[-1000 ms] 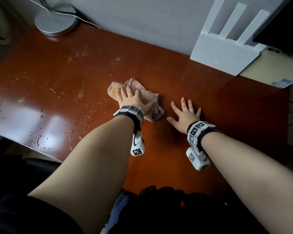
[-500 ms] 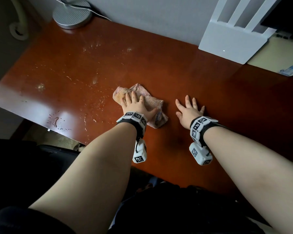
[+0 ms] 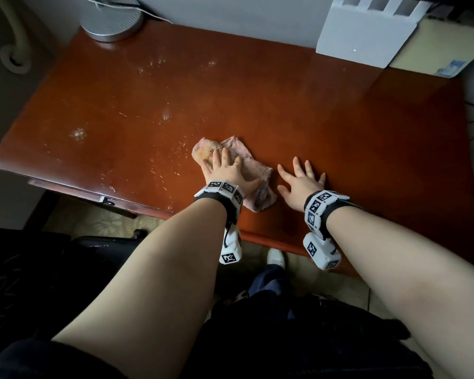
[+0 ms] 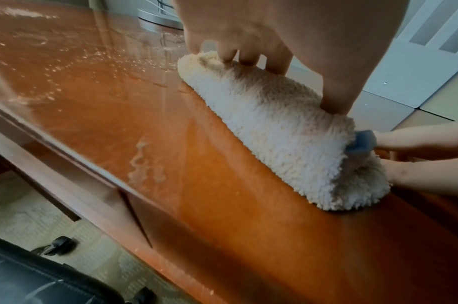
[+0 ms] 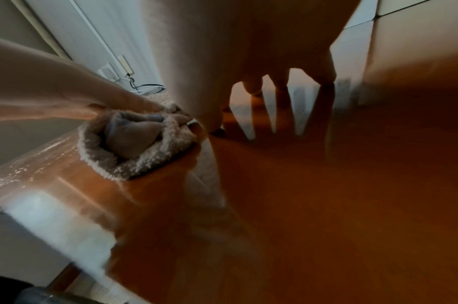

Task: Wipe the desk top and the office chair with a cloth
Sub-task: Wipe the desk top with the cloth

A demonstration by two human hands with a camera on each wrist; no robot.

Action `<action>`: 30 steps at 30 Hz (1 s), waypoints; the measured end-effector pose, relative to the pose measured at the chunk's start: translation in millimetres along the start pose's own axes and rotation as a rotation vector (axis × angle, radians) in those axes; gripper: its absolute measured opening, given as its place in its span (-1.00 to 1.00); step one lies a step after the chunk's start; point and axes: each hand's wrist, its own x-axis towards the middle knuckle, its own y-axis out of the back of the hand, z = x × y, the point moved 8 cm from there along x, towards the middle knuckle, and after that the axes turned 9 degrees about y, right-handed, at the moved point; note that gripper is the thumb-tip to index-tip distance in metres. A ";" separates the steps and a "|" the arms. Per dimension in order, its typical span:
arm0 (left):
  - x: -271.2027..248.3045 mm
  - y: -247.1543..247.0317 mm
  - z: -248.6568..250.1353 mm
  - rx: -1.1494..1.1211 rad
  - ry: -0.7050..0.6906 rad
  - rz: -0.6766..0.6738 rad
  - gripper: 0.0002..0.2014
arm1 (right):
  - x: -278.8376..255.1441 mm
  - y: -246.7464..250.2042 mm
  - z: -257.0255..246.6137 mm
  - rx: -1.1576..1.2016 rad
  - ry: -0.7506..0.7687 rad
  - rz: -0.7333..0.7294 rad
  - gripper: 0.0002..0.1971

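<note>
A folded fluffy pinkish cloth point(image 3: 253, 170) point(image 4: 280, 131) point(image 5: 134, 144) lies on the reddish-brown desk top point(image 3: 285, 110) near its front edge. My left hand point(image 3: 225, 170) presses flat on the cloth, fingers spread and thumb on its right end. My right hand point(image 3: 301, 179) rests flat on the bare wood just right of the cloth, fingers spread, holding nothing. Water drops and smears point(image 3: 164, 116) cover the desk's left half. Part of the black office chair point(image 3: 39, 258) point(image 4: 35, 283) shows below the desk at left.
A round silver lamp base point(image 3: 111, 19) with a cord stands at the back left. A white router point(image 3: 367, 31) leans at the back right, beside a beige box point(image 3: 433, 50). A grey wall runs behind the desk. My legs and a white shoe point(image 3: 275, 258) are below the front edge.
My left hand has drawn the cloth back toward the desk's front edge. The right hand came back with it. The head view has dropped, so the desk front and floor show.
</note>
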 end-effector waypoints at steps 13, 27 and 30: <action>-29.3 -16.1 -31.2 -0.090 -0.127 -0.053 -0.25 | -36.7 -26.1 -30.4 0.041 -0.077 -0.025 -0.42; -50.4 -16.5 -44.6 -0.112 -0.116 -0.089 -0.38 | -42.1 -27.1 -41.9 0.020 -0.134 -0.077 -0.37; -54.1 -24.1 -40.4 -0.125 -0.106 -0.145 -0.15 | -41.1 -28.3 -42.6 0.019 -0.136 -0.077 -0.36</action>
